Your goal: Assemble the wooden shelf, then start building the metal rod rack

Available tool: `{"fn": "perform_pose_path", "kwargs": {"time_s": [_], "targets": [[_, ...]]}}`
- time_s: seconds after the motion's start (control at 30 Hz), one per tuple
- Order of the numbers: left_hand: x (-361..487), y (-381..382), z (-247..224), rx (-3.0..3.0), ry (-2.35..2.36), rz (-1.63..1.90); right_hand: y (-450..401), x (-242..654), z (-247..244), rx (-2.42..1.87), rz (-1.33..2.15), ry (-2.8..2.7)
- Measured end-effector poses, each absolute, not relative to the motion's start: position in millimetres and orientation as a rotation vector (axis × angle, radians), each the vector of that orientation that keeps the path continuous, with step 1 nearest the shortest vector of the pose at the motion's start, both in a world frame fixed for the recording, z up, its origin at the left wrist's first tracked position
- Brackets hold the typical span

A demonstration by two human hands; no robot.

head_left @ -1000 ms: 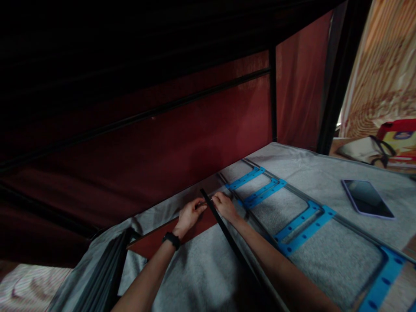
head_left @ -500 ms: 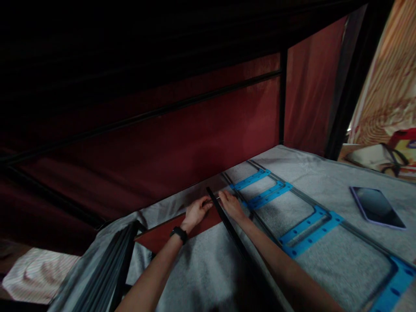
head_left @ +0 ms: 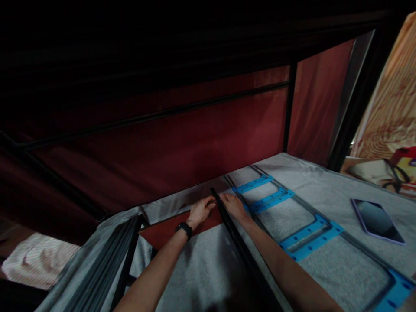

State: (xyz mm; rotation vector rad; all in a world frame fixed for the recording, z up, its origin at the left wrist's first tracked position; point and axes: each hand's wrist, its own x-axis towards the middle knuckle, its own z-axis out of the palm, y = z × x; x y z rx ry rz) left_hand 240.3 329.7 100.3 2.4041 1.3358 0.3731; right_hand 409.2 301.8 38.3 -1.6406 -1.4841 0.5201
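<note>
My left hand (head_left: 200, 211), with a black watch (head_left: 184, 229) on its wrist, has thumb and fingers pinched beside the upper end of a long black bar (head_left: 234, 234). What they pinch is small and cannot be made out. On the bar's other side is my right hand (head_left: 233, 205), its fingers bent in against the bar near that end. Under my left hand lies a reddish-brown board (head_left: 164, 233), meeting the bar at its right and a black frame piece (head_left: 127, 264) at its left. The bar runs down toward me between my forearms.
Blue flat brackets (head_left: 312, 240) joined by dark rods lie on the grey cloth (head_left: 195, 277) at right. Beyond them is a phone or tablet (head_left: 377, 221). Several dark grey slats (head_left: 100, 264) lie at left. A red panel (head_left: 195, 147) stands behind, under a dark overhang.
The view has shifted slightly, so the surroundings sit lower. Both hands stay at the bar's end, my left fingers closer against it. A thin bright glint between the hands no longer shows.
</note>
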Motion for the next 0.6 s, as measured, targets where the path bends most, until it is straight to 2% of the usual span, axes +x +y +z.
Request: {"fn": "perform_pose_path", "kwargs": {"time_s": [0.6], "targets": [[231, 343, 94, 2.218, 1.166, 0.430, 306, 409, 38, -1.491, 0.623, -1.452]]}}
